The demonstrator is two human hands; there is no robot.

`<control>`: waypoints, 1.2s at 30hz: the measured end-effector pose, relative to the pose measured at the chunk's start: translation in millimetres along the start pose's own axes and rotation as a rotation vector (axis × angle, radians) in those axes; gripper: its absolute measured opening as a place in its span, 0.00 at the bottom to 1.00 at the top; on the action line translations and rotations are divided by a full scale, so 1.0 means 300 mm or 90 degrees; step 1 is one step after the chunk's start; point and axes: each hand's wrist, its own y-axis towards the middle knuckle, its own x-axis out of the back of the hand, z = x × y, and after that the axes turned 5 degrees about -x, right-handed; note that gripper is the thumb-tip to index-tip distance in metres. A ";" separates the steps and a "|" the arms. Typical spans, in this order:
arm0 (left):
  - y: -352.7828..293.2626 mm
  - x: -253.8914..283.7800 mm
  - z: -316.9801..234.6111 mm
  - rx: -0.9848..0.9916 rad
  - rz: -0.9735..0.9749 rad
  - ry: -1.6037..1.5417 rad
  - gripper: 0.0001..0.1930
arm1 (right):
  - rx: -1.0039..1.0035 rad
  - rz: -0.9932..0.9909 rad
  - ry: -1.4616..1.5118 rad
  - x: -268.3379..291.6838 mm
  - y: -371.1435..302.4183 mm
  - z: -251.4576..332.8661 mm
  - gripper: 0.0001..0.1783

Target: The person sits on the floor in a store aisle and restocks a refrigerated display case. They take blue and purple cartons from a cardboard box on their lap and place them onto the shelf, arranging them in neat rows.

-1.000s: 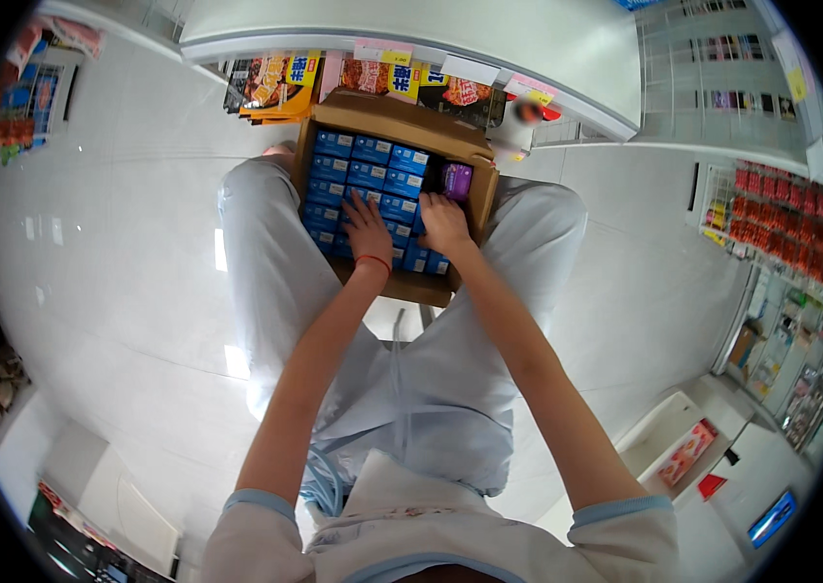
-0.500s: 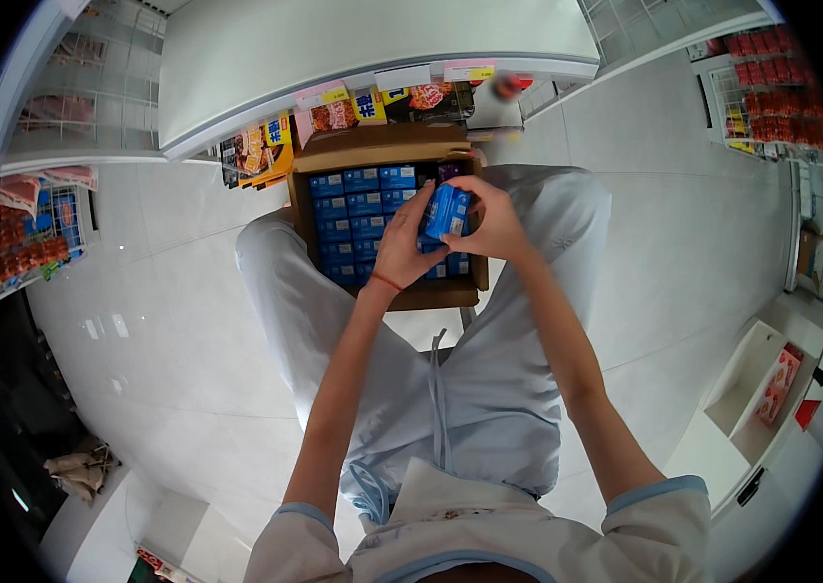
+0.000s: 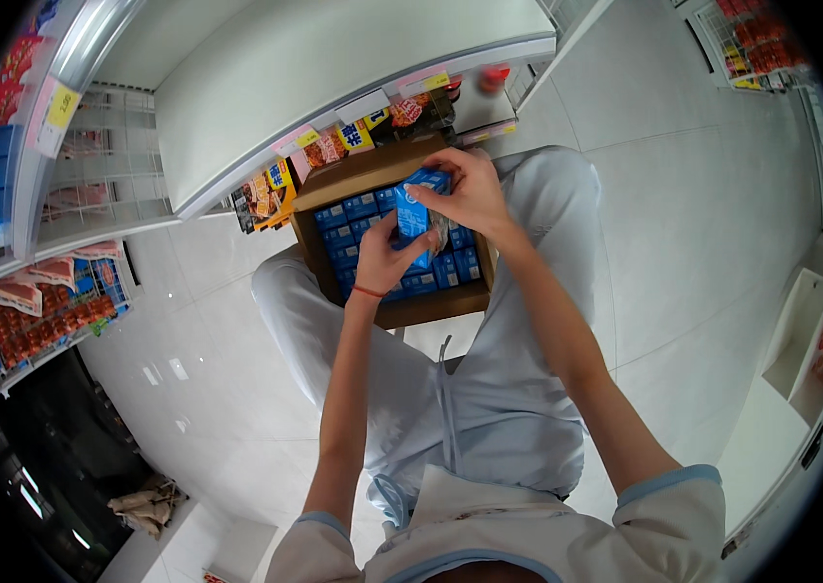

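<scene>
Both my hands hold one small blue box (image 3: 415, 212) over an open cardboard carton (image 3: 306, 233). My right hand (image 3: 474, 194) grips its upper end, with the thumb across the front. My left hand (image 3: 387, 255) is closed round its lower end, thumb and fingers on either side. Rows of similar blue boxes (image 3: 341, 236) fill much of the carton below. Something clear and crinkled, perhaps plastic wrap, shows beside the held box. The carton sits between my knees, and my hands hide part of its inside.
A white shelf (image 3: 333, 73) with price tags spans the space ahead. Colourful food packets (image 3: 270, 194) stand beneath its edge, behind the carton. Racks of red packets (image 3: 52, 316) are at the left. White open bins (image 3: 790, 350) stand at the right, on pale floor tiles.
The blue box has been turned upright and now shows its long face. My right hand has shifted to its upper end, my left to its lower end. The whole view has rotated slightly.
</scene>
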 end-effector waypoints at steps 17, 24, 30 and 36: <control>0.492 0.078 -0.362 -0.126 -0.170 -0.021 0.34 | -0.029 -0.247 0.290 0.115 0.085 0.099 0.20; 0.924 0.068 -0.440 -0.217 -0.375 0.359 0.44 | -0.021 -0.214 0.247 0.083 0.084 0.132 0.21; 1.073 0.093 -0.362 -0.174 -0.395 0.543 0.45 | -0.066 -0.120 0.265 0.075 0.081 0.141 0.22; 1.073 0.192 -0.422 -0.215 -0.106 0.702 0.47 | -0.076 -0.111 0.234 0.073 0.095 0.123 0.18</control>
